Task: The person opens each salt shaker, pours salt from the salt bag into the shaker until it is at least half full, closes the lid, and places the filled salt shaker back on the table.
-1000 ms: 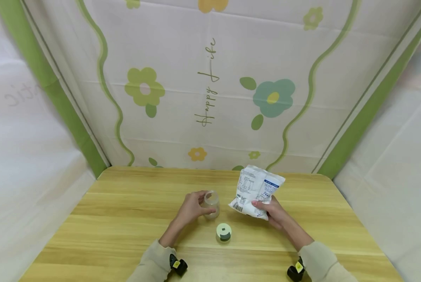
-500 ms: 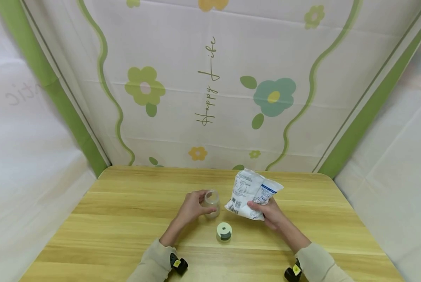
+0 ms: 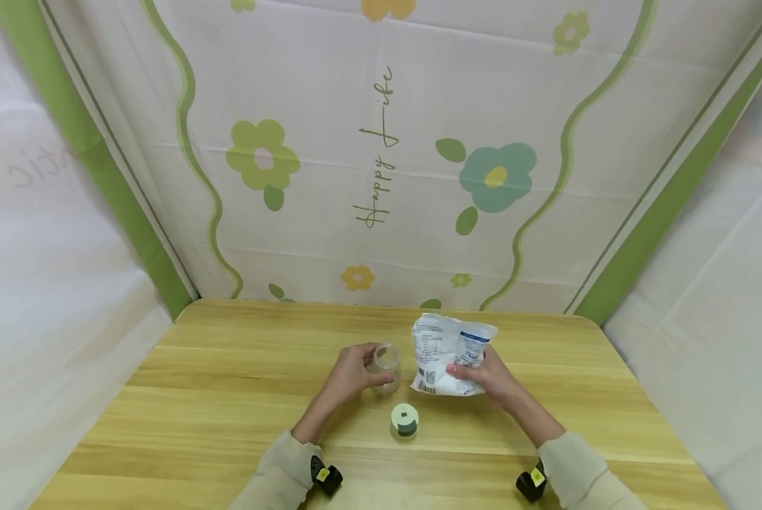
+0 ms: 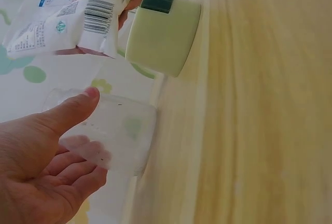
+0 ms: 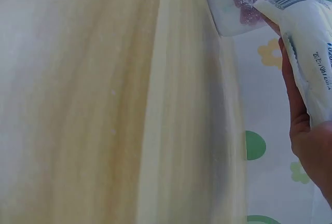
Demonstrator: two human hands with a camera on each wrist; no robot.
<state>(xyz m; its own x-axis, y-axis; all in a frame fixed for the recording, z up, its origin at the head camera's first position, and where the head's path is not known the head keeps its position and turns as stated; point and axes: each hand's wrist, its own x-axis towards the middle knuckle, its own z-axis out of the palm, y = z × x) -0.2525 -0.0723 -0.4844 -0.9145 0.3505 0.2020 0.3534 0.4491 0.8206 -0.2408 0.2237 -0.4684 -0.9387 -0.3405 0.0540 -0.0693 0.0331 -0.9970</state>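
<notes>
1. Left hand [image 3: 350, 377] now: reaching in from its side, thumb to the front, fingers curved behind the clear jar [image 3: 387, 380], parted by just the jar's width and holding it upright on the table [image 3: 241, 418].
2. Over to the right hand [image 3: 497, 379], gripping the white bag [image 3: 440, 354], thumb laid across the printed face, fingers bent in behind; the bag is up off the wood, just beside the jar, a slim gap between them from the head camera.
3. Both forearms angle inward, beige sleeves [image 3: 580, 469] at the wrists, a black wrist camera [image 3: 531, 483] by the right cuff and another at the left.
4. Between the forearms, nearer the person than the jar, sits a pale green cap [image 3: 404, 419] with a dark patch; beyond the table hangs a flowered cloth [image 3: 323, 234].
5. Hard to see: most right fingers, tucked behind the bag; whether the bag is unsealed, can't tell. White specks show on the jar from the right wrist, inside or outside unclear, and that view cuts off the bag.
</notes>
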